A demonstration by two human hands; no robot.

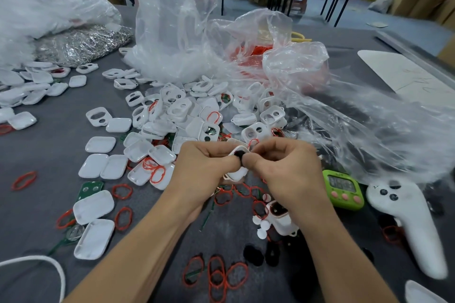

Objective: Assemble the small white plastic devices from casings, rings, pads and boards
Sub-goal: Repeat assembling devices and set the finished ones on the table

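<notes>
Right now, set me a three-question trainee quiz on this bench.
1. True or false: the left hand and right hand together hold one white casing.
2. Which colour is the pad at the thumb tips? A red, B black, C green.
3. Fill in: the green timer lies to the ___ of the hands.
Key: 1 true; 2 B; 3 right.
</notes>
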